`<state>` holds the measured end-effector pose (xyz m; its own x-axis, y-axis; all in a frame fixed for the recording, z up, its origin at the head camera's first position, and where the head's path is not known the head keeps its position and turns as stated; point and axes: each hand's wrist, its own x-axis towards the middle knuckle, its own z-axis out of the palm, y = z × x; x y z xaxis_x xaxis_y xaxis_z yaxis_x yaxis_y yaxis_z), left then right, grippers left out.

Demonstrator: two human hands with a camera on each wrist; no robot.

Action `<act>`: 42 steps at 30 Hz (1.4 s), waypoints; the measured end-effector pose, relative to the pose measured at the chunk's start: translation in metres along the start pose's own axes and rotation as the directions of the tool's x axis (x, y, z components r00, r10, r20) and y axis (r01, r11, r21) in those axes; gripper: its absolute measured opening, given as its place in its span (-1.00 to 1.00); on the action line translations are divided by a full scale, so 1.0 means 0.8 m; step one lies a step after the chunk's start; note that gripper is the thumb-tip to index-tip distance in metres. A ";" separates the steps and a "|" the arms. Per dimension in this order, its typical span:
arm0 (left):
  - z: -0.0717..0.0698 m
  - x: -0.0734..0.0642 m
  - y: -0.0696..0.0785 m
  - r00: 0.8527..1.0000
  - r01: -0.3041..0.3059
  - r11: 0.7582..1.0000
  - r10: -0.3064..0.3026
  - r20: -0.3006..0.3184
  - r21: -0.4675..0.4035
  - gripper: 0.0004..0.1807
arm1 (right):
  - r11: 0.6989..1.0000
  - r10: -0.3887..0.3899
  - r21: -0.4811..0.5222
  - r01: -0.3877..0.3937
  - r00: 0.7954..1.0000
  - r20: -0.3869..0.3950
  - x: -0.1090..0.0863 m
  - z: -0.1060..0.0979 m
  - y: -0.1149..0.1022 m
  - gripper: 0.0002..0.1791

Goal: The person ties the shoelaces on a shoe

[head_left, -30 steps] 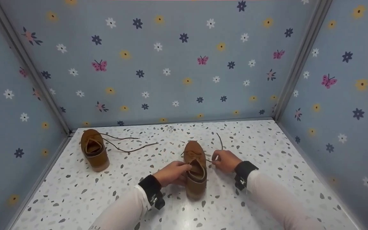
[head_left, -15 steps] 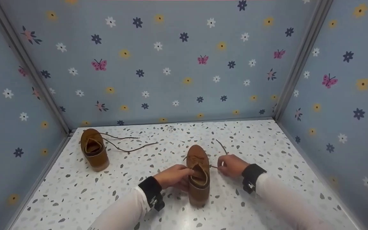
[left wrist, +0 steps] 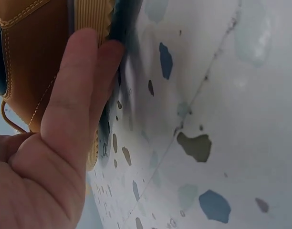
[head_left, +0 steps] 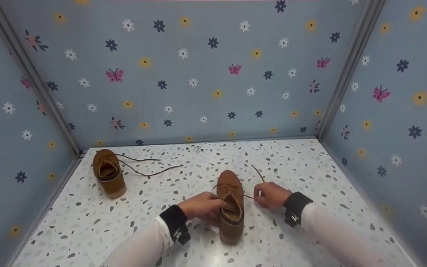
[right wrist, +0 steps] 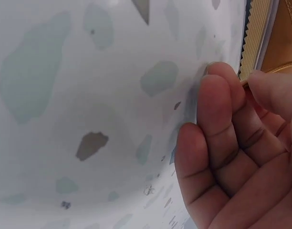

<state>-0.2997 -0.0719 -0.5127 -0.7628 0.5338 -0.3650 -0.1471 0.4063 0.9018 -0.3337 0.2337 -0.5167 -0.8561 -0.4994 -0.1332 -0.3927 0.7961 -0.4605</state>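
A brown, leather-looking lace-up shoe with a rounded toe point(head_left: 232, 228) is held upright by the left hand point(head_left: 202, 207): its left wall is clamped between the thumb, tucked over the collar into the opening, and the fingers, which are laid along the outer side and the edge of the ribbed tan sole. A thin brown cord lace point(head_left: 258, 174) is pinched between thumb and index finger of the right hand point(head_left: 271, 194), just right of that shoe; one stretch is drawn from the shoe to these fingertips, and the loose end is seen beyond them. The right hand's other fingers are curled close together. A matching second brown shoe point(head_left: 117, 183), with long loose laces point(head_left: 154, 175), is placed well apart, to the left of and beyond the left fingers
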 end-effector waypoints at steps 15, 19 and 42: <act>-0.052 0.009 0.026 0.969 -0.073 0.955 0.136 -0.204 0.289 -0.48 | 0.994 0.104 0.027 -0.103 0.992 -0.067 -0.003 0.002 0.006 -0.87; -0.054 0.022 0.036 0.938 -0.148 0.875 0.271 -0.214 0.461 -0.64 | 0.978 0.208 0.025 -0.207 0.969 -0.129 0.001 -0.001 0.012 -0.73; -0.047 0.054 0.042 0.944 -0.250 0.796 0.328 -0.045 0.552 -0.87 | 0.868 0.485 -0.092 -0.488 0.873 -0.061 0.013 0.003 0.022 -0.74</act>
<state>-0.3616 -0.0628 -0.4895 -0.7964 0.6035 -0.0386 0.4210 0.5992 0.6809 -0.3486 0.2419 -0.5284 -0.9579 -0.0289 -0.2858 0.0466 0.9660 -0.2542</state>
